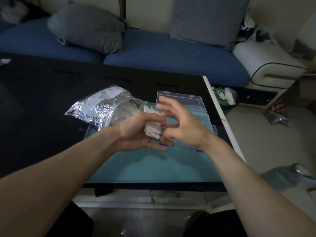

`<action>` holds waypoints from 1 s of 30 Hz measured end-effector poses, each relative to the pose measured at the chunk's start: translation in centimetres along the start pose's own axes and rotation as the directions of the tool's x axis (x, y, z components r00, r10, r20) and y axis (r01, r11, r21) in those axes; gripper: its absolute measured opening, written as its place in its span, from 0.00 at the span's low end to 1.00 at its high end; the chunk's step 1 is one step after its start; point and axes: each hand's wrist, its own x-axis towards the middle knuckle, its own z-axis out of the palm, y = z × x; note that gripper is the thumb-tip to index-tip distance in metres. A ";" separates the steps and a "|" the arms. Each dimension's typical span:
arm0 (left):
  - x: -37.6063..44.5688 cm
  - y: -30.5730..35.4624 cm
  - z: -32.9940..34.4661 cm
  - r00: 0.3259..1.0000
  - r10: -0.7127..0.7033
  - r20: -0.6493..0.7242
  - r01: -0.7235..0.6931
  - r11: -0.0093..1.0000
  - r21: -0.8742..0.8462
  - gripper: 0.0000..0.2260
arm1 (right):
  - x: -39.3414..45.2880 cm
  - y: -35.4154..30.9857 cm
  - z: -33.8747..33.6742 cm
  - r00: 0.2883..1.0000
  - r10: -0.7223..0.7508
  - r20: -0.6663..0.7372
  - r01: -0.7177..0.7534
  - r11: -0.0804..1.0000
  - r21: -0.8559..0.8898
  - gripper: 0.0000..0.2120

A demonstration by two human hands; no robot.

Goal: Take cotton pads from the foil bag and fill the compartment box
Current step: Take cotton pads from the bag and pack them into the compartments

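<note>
Far left: dark table (42, 100), glossy black, w/ a scrap of crinkled foil (5, 61) at its far-left edge. Behind it a blue sofa (162, 53) w/ two grey cushions (89, 28).

Foil bag (100, 108) lies on its side, partly on the table, partly on the teal mat (150, 166); mouth faces right, white pads visible inside.

Left hand (138, 132) sits just right of the bag, palm up, fingers curled round a stack of cotton pads (153, 130) above the mat. A few more pads (150, 110) poke out behind the hand, near the bag mouth.

Right hand (184, 124) next to it, fingers spread and loosely bent, blurred; fingertips close to the stack, can't tell if touching. Both hands block most of the compartment box (205, 120); compartments not visible. Its clear lid (179, 98) stands open behind.

Right of table: bin w/ green bag (224, 96) on the floor, white sofa arm (270, 65), clutter on the floor further right.
</note>
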 end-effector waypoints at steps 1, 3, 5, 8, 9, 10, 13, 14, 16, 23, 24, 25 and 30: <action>-0.1 0.0 0.0 1.000 -0.006 0.014 0.006 1.000 0.006 0.12 | -0.3 -0.1 -0.1 0.998 0.004 0.066 0.001 0.997 -0.074 0.46; -0.3 -0.2 0.0 0.999 -0.011 0.046 0.010 0.999 0.031 0.07 | -0.6 -0.3 0.3 0.994 -0.012 0.106 0.036 0.973 -0.229 0.53; -0.2 -0.5 0.0 0.998 -0.018 0.053 0.014 0.997 0.073 0.11 | -0.4 -0.5 0.9 0.996 -0.059 0.059 0.073 0.962 -0.262 0.49; -0.1 -0.6 0.0 0.998 0.025 0.057 -0.028 0.998 0.051 0.13 | -0.2 -0.6 0.9 0.989 -0.143 -0.035 0.126 0.945 -0.301 0.35; 0.0 -0.6 0.1 0.997 0.039 0.064 -0.040 0.999 0.014 0.12 | -0.2 -0.7 0.8 0.989 -0.146 -0.040 0.125 0.938 -0.323 0.36; 0.1 -0.5 0.0 0.996 0.057 0.067 -0.056 0.998 -0.019 0.10 | -0.2 -0.7 0.8 0.990 -0.137 -0.022 0.122 0.935 -0.333 0.40; 0.0 -0.2 0.0 0.996 0.080 0.050 -0.076 0.994 -0.074 0.07 | -0.3 -1.0 1.1 0.993 -0.107 0.052 0.118 0.941 -0.318 0.54; 0.0 -0.2 -0.1 0.995 0.086 0.059 -0.082 0.994 -0.076 0.07 | -0.3 -1.0 1.3 0.992 -0.119 0.048 0.128 0.943 -0.307 0.54; -0.1 -0.2 -0.2 0.991 0.099 0.089 -0.093 0.993 -0.070 0.07 | -0.2 -1.1 1.6 0.987 -0.159 0.003 0.153 0.948 -0.279 0.52; 0.4 -0.3 -0.1 0.988 0.148 -0.039 -0.151 0.983 -0.105 0.10 | -0.1 -1.4 1.9 0.980 -0.192 -0.043 0.173 0.944 -0.280 0.54; 0.4 -0.3 -0.1 0.989 0.141 -0.041 -0.144 0.985 -0.090 0.10 | -0.1 -1.3 1.9 0.984 -0.176 -0.040 0.156 0.942 -0.298 0.55; 0.4 -0.3 -0.1 0.991 0.132 -0.033 -0.134 0.988 -0.079 0.09 | 0.0 -1.2 1.9 0.987 -0.153 -0.042 0.134 0.945 -0.298 0.54; 0.7 -0.6 0.1 0.983 0.139 -0.119 -0.153 0.981 -0.122 0.23 | 0.1 -0.6 1.5 0.990 -0.113 -0.083 0.090 0.966 -0.241 0.45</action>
